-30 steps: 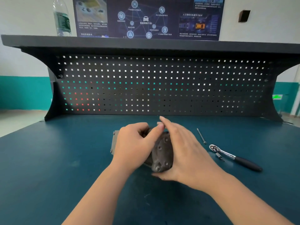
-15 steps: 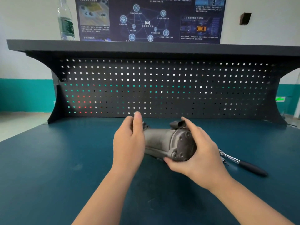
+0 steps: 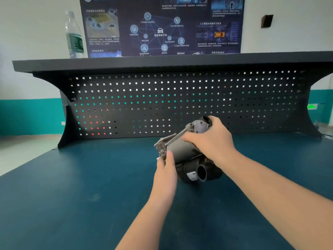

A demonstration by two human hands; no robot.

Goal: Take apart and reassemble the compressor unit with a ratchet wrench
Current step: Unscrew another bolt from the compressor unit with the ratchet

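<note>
At the middle of the blue surface I see the compressor unit tilted up, its grey cylinder slanting toward the pegboard and its black part with the open tube low at the front. My right hand has a grip curled over the upper end; my left hand holds the lower bracket end. A water bottle stands on the shelf above.

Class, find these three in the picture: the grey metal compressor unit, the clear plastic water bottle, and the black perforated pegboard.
Grey metal compressor unit (image 3: 182, 150): head view, on its smooth cylindrical body.
Clear plastic water bottle (image 3: 74, 36): head view, on its green label.
Black perforated pegboard (image 3: 180, 100): head view, on the middle of the panel.
</note>
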